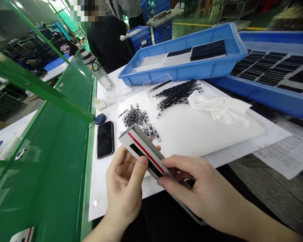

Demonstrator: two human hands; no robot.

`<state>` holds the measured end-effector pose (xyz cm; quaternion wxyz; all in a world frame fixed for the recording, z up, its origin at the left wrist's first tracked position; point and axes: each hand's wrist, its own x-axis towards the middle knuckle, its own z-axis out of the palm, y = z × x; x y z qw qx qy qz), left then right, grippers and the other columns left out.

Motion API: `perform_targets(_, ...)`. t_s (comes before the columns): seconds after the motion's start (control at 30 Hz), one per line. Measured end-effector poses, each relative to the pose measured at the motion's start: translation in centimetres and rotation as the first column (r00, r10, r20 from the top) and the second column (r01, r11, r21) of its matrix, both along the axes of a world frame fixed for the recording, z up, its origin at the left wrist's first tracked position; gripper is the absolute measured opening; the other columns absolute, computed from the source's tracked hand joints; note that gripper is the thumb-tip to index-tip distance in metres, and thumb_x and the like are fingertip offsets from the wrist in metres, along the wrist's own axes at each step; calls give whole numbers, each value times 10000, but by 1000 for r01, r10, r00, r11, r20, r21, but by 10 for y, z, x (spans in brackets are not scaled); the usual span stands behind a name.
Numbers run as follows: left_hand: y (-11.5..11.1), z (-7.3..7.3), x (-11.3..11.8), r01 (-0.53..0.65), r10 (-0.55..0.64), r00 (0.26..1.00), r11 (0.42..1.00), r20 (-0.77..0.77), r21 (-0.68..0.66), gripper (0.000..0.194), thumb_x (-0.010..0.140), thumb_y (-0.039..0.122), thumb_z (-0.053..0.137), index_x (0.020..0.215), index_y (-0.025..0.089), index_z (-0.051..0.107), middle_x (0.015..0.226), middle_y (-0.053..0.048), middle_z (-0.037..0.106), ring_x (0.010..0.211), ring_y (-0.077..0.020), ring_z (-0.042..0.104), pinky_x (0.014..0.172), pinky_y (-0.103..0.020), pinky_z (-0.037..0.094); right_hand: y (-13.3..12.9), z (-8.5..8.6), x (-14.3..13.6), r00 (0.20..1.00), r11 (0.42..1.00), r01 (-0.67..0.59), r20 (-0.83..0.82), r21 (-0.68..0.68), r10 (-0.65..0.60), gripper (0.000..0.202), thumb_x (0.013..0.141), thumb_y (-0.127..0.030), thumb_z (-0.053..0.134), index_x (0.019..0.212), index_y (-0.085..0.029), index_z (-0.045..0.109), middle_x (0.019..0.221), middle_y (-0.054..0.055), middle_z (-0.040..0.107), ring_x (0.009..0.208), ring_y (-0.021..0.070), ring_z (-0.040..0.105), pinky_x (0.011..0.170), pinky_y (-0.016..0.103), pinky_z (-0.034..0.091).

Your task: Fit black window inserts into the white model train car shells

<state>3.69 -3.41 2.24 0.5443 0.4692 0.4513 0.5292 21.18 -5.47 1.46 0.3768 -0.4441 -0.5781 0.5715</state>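
A long grey bar (155, 150) with a red stripe and a black strip on its face slants across the front of the white worktable (181, 131). My left hand (127, 178) grips its upper part, the thumb pressed on the black strip. Lower down, my right hand (192, 183) pinches the same bar between thumb and fingers. Beyond the bar lies a loose pile of small black frames (135, 117). A denser pile of black strip-like parts (178, 94) sits farther back, beside a crumpled white cloth (214, 104).
A phone (105, 139) lies at the left by the green partition (53, 161), with a bottle (102, 75) behind it. A blue tray (184, 72) of black pieces stands at the back; another blue tray (275, 92) is at right. A person in black (104, 40) is beyond.
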Motion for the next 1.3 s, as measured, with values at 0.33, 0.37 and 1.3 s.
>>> perform_targets(0.33,4,0,1,-82,81,997,997,16,14,224,948,396,784,1084,218,798,1048,-67,839,870,-261,836,727,-340,716,-4,-1,-1,994,983,21,99,185,-40,151,955,-96,590,898,-209,673,758,-52,614,676,93,561,623,226,418)
perform_targets(0.37,5,1,2,-113,113,994,994,-10,8,216,946,390,787,1060,207,797,1016,-60,838,841,-249,836,709,-322,714,-3,-1,-2,995,984,13,97,180,-31,144,956,-102,592,888,-209,660,758,-54,612,673,92,558,622,225,417)
perform_targets(1.3,3,-5,-4,139,-144,987,988,-65,-69,640,944,427,780,1528,376,525,1476,-86,669,1366,-318,638,1094,-431,585,3,-21,24,916,985,-111,-398,-133,49,170,969,-184,715,1125,-249,736,1028,-9,723,993,142,680,964,272,553)
